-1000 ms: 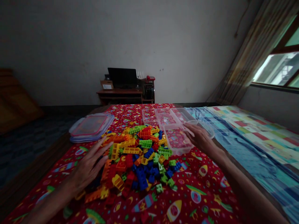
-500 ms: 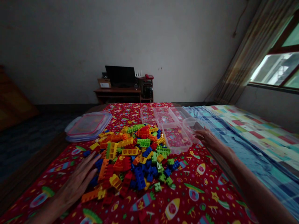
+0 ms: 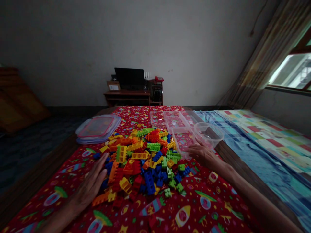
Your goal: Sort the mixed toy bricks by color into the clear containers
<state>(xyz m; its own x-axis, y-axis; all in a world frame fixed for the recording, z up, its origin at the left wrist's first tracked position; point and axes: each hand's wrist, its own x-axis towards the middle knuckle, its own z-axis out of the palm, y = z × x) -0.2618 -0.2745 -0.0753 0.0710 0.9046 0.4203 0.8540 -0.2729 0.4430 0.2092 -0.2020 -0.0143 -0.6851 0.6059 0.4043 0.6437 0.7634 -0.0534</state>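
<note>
A heap of colourful toy building bricks lies on a red patterned cloth. My left hand rests at the left edge of the heap, fingers stretched out and holding nothing. Beyond the heap to the right stand several clear plastic containers, among them a rectangular one and a round one. My right hand is at the near right side of the rectangular container, its fingers extended over the container's near corner. Whether those fingertips touch the plastic is unclear.
Stacked clear lids with coloured rims lie at the back left. A bed with blue and patchwork covers adjoins on the right. Against the wall is a desk bearing a monitor.
My right hand has moved left and nearer, from beside the round container to the rectangular one. My left hand stays beside the bricks. The whole view has shifted slightly.
</note>
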